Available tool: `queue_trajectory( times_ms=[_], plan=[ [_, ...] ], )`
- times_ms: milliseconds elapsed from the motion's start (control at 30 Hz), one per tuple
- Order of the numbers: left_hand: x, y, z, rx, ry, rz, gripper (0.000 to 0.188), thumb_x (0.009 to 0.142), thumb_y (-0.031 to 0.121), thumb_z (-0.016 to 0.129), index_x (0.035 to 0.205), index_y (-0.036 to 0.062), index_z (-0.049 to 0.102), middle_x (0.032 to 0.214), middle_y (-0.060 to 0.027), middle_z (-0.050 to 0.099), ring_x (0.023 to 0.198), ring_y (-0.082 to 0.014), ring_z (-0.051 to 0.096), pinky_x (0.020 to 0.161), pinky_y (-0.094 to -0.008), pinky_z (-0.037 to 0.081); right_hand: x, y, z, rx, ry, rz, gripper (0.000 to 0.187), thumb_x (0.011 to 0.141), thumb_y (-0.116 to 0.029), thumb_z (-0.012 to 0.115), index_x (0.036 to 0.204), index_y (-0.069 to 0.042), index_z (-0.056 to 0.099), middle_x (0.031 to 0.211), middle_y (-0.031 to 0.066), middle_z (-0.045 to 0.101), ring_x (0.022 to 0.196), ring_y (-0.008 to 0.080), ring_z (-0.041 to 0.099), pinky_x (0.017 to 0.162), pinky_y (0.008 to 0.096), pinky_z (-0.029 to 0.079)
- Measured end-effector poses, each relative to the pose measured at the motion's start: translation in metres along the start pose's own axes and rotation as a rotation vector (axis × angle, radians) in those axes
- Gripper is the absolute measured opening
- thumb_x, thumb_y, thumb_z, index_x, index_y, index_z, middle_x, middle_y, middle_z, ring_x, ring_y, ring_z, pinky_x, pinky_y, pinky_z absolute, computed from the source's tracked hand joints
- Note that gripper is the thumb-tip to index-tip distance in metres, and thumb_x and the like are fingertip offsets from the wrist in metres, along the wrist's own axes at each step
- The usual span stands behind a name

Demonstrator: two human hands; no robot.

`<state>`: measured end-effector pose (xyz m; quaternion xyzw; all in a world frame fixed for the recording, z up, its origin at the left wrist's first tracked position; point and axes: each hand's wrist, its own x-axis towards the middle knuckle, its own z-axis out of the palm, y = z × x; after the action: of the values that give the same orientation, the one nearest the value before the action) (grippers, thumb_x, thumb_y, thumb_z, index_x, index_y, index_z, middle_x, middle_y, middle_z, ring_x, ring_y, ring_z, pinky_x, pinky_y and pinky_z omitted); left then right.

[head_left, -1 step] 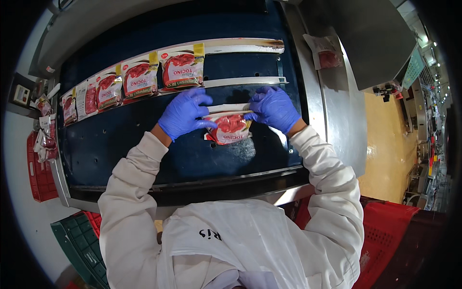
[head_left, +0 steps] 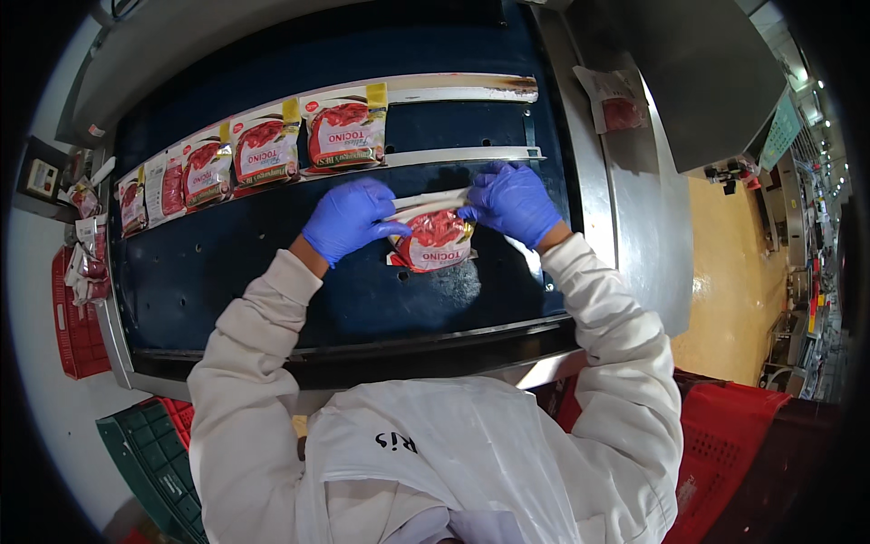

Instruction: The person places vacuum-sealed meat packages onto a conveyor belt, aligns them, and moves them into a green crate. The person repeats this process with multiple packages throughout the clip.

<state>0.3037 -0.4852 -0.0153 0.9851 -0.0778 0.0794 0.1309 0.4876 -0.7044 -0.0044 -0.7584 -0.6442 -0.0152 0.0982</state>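
Note:
Both my hands wear blue gloves and grip a small pouch of red meat (head_left: 435,243) by its pale upper edge. My left hand (head_left: 352,218) is closed on the pouch's left corner, thumb stretched along its front. At the right corner my right hand (head_left: 513,203) is closed, its thumb pressed on the front below the folded edge. The pouch rests on the dark blue work surface (head_left: 236,290). Just beyond, a row of similar pouches (head_left: 265,145) leans along a metal bar (head_left: 462,154), their red meat pictures facing me.
Another pouch (head_left: 613,100) lies on the steel ledge (head_left: 634,199) to the right. A second metal bar (head_left: 462,88) runs behind the row. Red crates (head_left: 80,317) with pouches above stand at far left; a green crate (head_left: 149,462) is lower left, a red one (head_left: 725,435) lower right.
My left hand's fingers have drawn in onto the pouch's upper edge, where they were spread before. The pouch's upper edge has risen slightly. My right hand stays on its corner.

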Motion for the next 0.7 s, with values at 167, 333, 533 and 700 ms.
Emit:
queue_trajectory(
  times_ms=[167,333,533,700],
  plan=[
    [-0.001,0.001,0.053,-1.152,0.522,-0.605,0.015,0.081,0.007,0.074,0.093,0.0023,0.066,0.083,-0.0018,0.066,0.072,-0.0058,0.057,0.069,-0.0238,0.048,0.024,0.017,0.075,1.175,0.308,0.462,0.027,0.079,-0.019,0.075,0.103,-0.008,0.067,0.086,0.0045,0.065,0.072,0.0196,0.062,0.070,0.0312,0.051],
    [-0.010,0.023,0.056,-1.431,0.447,-0.651,0.009,0.084,0.008,0.071,0.089,0.0032,0.065,0.083,0.0008,0.064,0.078,-0.0064,0.055,0.076,-0.0233,0.046,0.000,0.019,0.074,1.690,0.102,0.638,0.028,0.077,-0.005,0.076,0.101,-0.002,0.063,0.087,0.0002,0.062,0.078,0.0093,0.057,0.074,0.0251,0.048],
    [0.053,0.000,-0.031,-1.150,0.362,-0.519,0.011,0.089,0.010,0.064,0.094,0.0001,0.064,0.083,-0.0044,0.065,0.079,-0.0096,0.060,0.073,-0.0242,0.050,0.026,0.041,-0.010,1.533,0.363,0.531,0.017,0.083,-0.017,0.073,0.090,-0.004,0.063,0.083,0.0021,0.063,0.079,0.0095,0.057,0.074,0.0256,0.047],
    [0.095,-0.086,0.024,-0.554,0.405,-0.455,0.021,0.088,0.021,0.065,0.096,0.0013,0.066,0.088,-0.0097,0.067,0.078,-0.0164,0.064,0.071,-0.0287,0.050,0.096,0.077,0.040,1.140,0.430,0.733,0.019,0.082,-0.017,0.073,0.088,-0.001,0.064,0.082,0.0039,0.064,0.075,0.0111,0.059,0.070,0.0262,0.048]
  ],
)
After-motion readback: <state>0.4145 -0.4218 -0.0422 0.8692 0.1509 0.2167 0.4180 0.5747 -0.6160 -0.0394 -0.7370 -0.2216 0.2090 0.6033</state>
